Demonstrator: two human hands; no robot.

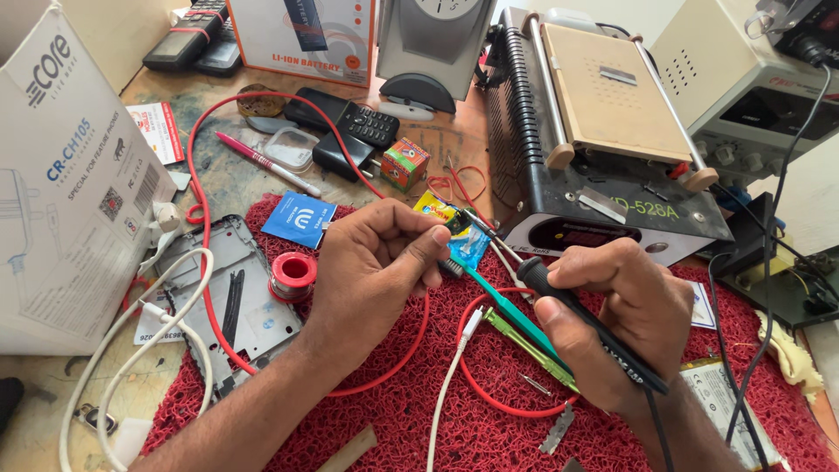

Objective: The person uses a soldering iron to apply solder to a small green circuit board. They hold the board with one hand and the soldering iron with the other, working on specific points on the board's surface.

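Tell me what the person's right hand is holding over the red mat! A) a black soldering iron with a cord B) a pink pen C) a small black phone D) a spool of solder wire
A: the right hand wraps around a black soldering iron whose dark cord trails off below the wrist, while the pink pen, the red spool of solder wire and the small black phone all lie untouched on the workbench.

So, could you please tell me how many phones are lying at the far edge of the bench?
3: a keypad phone by the black charger, and two strapped together at the far left corner. Others may be hidden.
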